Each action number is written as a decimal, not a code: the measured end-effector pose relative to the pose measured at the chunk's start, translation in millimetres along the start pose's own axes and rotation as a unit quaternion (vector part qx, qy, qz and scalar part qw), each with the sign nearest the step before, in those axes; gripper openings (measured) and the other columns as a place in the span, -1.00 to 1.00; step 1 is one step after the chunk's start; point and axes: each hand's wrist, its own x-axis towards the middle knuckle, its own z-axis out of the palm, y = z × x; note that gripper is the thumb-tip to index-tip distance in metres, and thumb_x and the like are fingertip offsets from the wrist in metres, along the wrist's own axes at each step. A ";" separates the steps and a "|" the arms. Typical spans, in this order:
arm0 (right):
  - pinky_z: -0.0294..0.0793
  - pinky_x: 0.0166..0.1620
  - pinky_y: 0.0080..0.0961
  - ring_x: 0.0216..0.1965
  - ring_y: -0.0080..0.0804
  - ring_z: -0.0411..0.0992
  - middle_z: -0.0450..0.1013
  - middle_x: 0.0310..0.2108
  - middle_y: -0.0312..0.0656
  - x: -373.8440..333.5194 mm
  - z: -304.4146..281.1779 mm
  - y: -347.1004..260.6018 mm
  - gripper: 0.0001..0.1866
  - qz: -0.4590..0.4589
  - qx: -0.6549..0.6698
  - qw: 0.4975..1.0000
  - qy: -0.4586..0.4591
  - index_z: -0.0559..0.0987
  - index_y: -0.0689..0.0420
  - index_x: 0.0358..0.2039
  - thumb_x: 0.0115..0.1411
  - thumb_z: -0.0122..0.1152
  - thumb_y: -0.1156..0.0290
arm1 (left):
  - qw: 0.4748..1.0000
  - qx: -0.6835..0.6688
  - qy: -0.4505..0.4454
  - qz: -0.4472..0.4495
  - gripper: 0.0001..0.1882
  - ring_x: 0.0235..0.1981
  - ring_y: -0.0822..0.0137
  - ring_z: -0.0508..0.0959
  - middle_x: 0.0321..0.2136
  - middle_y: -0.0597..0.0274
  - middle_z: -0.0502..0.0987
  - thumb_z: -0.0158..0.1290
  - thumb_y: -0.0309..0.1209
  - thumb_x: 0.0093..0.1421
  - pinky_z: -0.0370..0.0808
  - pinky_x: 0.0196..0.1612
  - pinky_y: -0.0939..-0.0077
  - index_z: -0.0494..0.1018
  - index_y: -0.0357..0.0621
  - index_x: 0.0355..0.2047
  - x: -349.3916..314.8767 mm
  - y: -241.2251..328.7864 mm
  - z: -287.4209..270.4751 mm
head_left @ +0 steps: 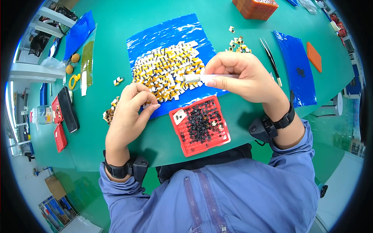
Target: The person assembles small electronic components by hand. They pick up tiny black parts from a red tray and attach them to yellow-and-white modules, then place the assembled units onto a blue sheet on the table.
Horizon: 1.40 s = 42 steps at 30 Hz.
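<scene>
A slim whitish tool with a grey end [192, 78] is resting sideways between thumb and fingers of the right hand [244, 73], its grey end facing the left hand's [132, 106] side; small white-and-yellow pieces [167, 68] are lying crowded between and beyond both hands.

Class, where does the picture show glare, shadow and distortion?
Head view: white glare streaks the central blue sheet; head view: dark shadow on the table, right of the front red tray; head view: table edges bow, corners black.
</scene>
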 end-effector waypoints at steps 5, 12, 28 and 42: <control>0.04 -0.60 -0.71 -0.64 -0.80 0.12 0.31 -0.69 -0.48 0.6 1.4 4.1 -0.84 -0.005 0.006 1.000 0.005 0.54 0.19 -0.40 0.14 0.26 0.36 | 0.996 0.080 -0.004 0.042 -0.88 -0.19 0.20 0.36 -0.29 0.16 0.34 0.16 -0.59 -0.02 0.33 -0.16 0.39 0.44 -0.21 -0.46 0.2 0.0 1.1; 0.03 -0.60 -0.72 -0.65 -0.79 0.12 0.30 -0.68 -0.48 -1.0 1.5 1.7 -0.85 0.005 -0.009 1.000 0.008 0.54 0.19 -0.38 0.14 0.26 0.37 | 0.995 0.090 0.020 0.034 -0.83 -0.19 0.17 0.36 -0.32 0.17 0.34 0.19 -0.54 -0.04 0.31 -0.14 0.37 0.46 -0.19 -0.40 3.4 -2.4 3.1; 0.01 -0.60 -0.73 -0.64 -0.82 0.11 0.27 -0.68 -0.50 -3.3 1.6 0.6 -0.87 0.009 0.002 1.000 0.000 0.53 0.21 -0.36 0.16 0.23 0.42 | 0.960 0.140 0.060 -0.235 -0.79 -0.35 0.20 0.50 -0.39 0.05 0.50 0.20 -0.48 -0.02 0.43 -0.26 0.37 0.48 -0.26 -0.35 -24.4 -48.6 -51.7; 0.35 -0.45 -0.59 -0.53 -0.58 0.38 0.44 -0.54 -0.26 -5.0 2.4 -12.7 -0.81 -0.021 -0.102 0.988 -0.117 0.55 0.17 -0.34 0.05 0.30 0.39 | 0.943 -0.299 0.108 -0.095 -0.94 -0.42 0.58 0.47 -0.47 0.31 0.51 0.07 -0.62 0.14 0.37 -0.36 0.73 0.42 -0.29 -0.37 -10.9 -7.3 -34.0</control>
